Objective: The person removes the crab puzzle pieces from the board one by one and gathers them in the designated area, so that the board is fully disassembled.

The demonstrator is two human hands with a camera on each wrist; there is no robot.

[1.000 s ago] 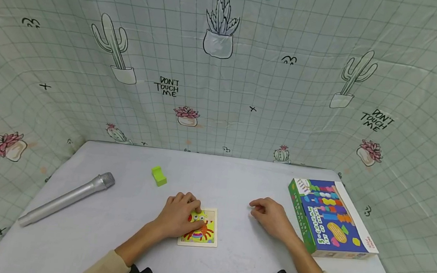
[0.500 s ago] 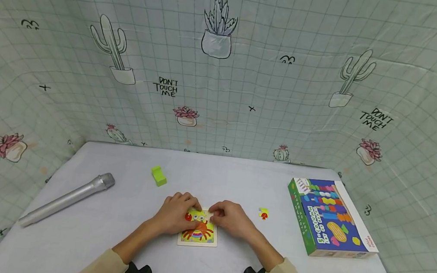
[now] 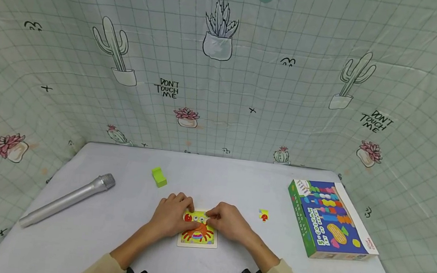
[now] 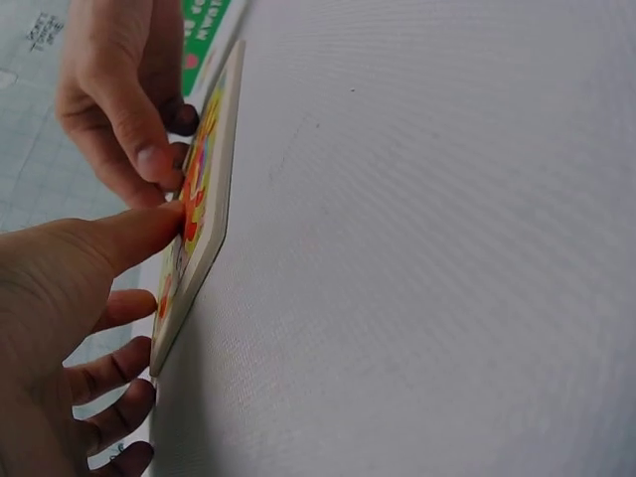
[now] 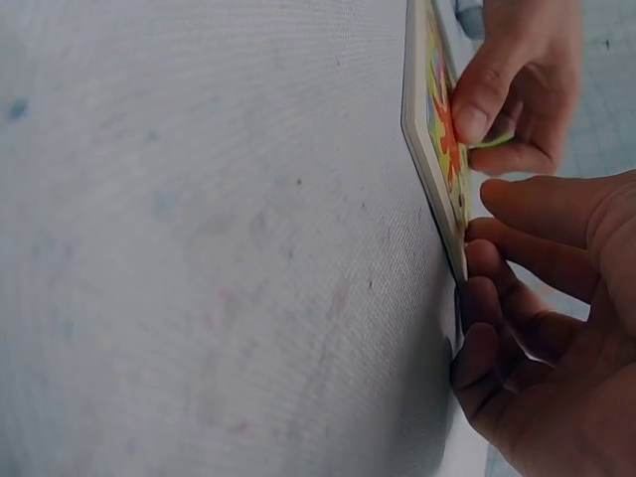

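A small square crab puzzle (image 3: 201, 238) with a pale frame lies at the near middle of the table. My left hand (image 3: 171, 214) holds it at the left, thumb pressed on the picture and fingers round the far edge. At the upper right corner, my right hand (image 3: 228, 222) bends its fingers, with thumb and index tips over the picture. In the right wrist view that thumb (image 5: 527, 207) and index stand slightly apart beside the puzzle's edge (image 5: 429, 169). A loose yellow and red puzzle piece (image 3: 264, 215) lies right of the right hand.
A blue and green box (image 3: 332, 220) lies at the right side of the table. On the left rests a silver microphone (image 3: 68, 199). A light green block (image 3: 159, 177) sits beyond the left hand. A patterned cloth (image 3: 247, 69) hangs behind and around.
My right hand has let go of the loose piece at the right and moved left onto the puzzle's upper right corner. The left hand has shifted slightly left, staying on the puzzle.
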